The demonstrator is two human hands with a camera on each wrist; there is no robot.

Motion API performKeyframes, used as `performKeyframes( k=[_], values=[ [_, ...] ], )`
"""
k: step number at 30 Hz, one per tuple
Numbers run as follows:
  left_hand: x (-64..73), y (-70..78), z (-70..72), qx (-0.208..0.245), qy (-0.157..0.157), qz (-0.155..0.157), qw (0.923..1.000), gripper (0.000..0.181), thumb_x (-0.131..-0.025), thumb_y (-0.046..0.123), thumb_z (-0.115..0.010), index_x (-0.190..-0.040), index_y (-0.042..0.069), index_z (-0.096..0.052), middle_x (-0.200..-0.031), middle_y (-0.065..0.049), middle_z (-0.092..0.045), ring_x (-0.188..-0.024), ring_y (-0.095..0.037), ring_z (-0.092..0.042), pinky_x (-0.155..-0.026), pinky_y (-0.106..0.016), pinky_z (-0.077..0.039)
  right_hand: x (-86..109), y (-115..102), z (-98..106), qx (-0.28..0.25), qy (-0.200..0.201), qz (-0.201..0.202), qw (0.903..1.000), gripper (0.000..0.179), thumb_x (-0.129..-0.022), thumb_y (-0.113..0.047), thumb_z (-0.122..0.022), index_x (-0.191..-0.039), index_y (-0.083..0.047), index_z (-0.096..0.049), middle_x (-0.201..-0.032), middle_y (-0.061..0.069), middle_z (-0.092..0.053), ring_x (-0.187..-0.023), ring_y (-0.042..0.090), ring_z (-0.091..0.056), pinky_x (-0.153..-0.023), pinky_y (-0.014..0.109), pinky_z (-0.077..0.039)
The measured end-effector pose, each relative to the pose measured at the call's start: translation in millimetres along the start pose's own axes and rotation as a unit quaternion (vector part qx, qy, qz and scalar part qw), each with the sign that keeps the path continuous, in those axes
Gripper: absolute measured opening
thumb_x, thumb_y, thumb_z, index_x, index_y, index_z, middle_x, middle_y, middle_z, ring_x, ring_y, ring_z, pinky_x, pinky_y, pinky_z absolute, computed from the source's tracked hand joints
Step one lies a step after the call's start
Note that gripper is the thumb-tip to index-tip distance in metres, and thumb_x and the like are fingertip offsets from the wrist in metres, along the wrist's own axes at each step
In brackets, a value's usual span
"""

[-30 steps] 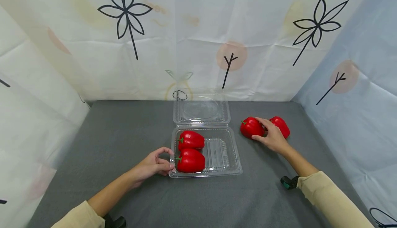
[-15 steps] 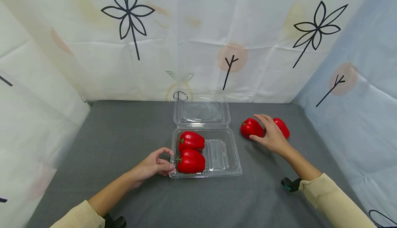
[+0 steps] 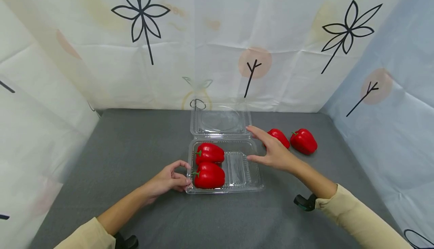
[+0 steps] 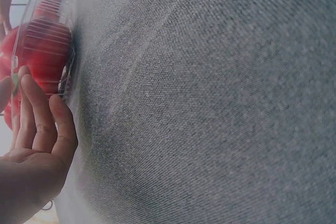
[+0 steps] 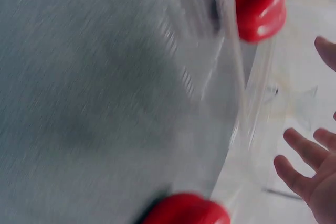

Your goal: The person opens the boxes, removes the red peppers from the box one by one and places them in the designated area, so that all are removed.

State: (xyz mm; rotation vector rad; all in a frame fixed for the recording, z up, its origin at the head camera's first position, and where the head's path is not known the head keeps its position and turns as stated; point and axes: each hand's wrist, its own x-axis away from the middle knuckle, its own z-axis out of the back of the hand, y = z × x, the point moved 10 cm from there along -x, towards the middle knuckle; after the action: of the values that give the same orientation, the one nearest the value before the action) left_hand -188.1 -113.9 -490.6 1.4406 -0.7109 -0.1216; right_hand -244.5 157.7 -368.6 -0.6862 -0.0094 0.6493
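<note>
The left hand is at the left edge of a clear, rectangular plastic clamshell container, pinching its rim with the thumb on the inner side and the fingers along the outer wall. The right hand is wide open, thumb and fingers spread apart, and holds nothing; in the head view its fingertips overlap the container's right side, and the right wrist view shows them free of it.

Two glossy red bell peppers lie on their sides in the left half of the container: a far red pepper and a near red pepper, close together, both with green stems toward the left. The transparent lid stands open at the far side.

To the right of the container, a partly hidden red pepper sits behind the right hand, and an outer red pepper with a green stem rests just beside it.

Everything lies on a grey cloth-covered surface. White fabric printed with black leaf outlines and peach circles hangs behind it. Both forearms wear cream sleeves.
</note>
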Motion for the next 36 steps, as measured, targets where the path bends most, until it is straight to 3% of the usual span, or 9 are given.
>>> performKeyframes(
  k=[8,17,25,36],
  values=[
    [0.1,-0.4,-0.4,-0.004,-0.001,-0.005,1.0000,0.047,-0.094,0.019,-0.069,-0.130,0.004,-0.042,-0.094,-0.013,-0.074,-0.085,-0.024,-0.069,-0.084,-0.038,-0.056,-11.7,-29.8,-47.1,-0.101,-0.091,0.040,0.9899,0.088,-0.082,-0.024,-0.084,-0.153,-0.007,-0.034,-0.156,0.015,-0.036,-0.127,0.038,-0.054,-0.101,0.058,-0.043],
    [-0.5,0.2,-0.4,0.003,0.001,0.005,1.0000,0.048,-0.094,0.018,-0.070,-0.130,0.004,-0.042,-0.094,-0.013,-0.074,-0.085,-0.023,-0.069,-0.085,-0.039,-0.055,-11.7,-55.4,-91.2,-0.134,-0.156,0.067,0.9764,0.079,-0.084,-0.024,-0.081,-0.150,-0.010,-0.040,-0.149,0.008,-0.048,-0.124,0.026,-0.057,-0.097,0.050,-0.049],
    [-0.4,0.3,-0.2,-0.001,-0.001,0.002,1.0000,0.048,-0.094,0.019,-0.070,-0.130,0.004,-0.041,-0.095,-0.013,-0.074,-0.086,-0.024,-0.069,-0.085,-0.040,-0.055,-11.9,-64.7,-103.0,-0.121,-0.167,0.063,0.9764,0.080,-0.083,-0.026,-0.082,-0.150,-0.014,-0.041,-0.150,0.001,-0.046,-0.124,0.017,-0.055,-0.097,0.046,-0.050],
    [0.3,0.2,0.4,-0.005,0.000,0.005,1.0000,0.049,-0.094,0.019,-0.070,-0.131,0.005,-0.041,-0.096,-0.013,-0.074,-0.087,-0.025,-0.069,-0.086,-0.040,-0.055,-13.7,-67.3,-120.4,-0.030,-0.172,0.058,0.9830,0.072,-0.085,-0.032,-0.079,-0.148,-0.019,-0.046,-0.158,0.000,-0.033,-0.136,0.024,-0.040,-0.100,0.045,-0.047]
  ],
)
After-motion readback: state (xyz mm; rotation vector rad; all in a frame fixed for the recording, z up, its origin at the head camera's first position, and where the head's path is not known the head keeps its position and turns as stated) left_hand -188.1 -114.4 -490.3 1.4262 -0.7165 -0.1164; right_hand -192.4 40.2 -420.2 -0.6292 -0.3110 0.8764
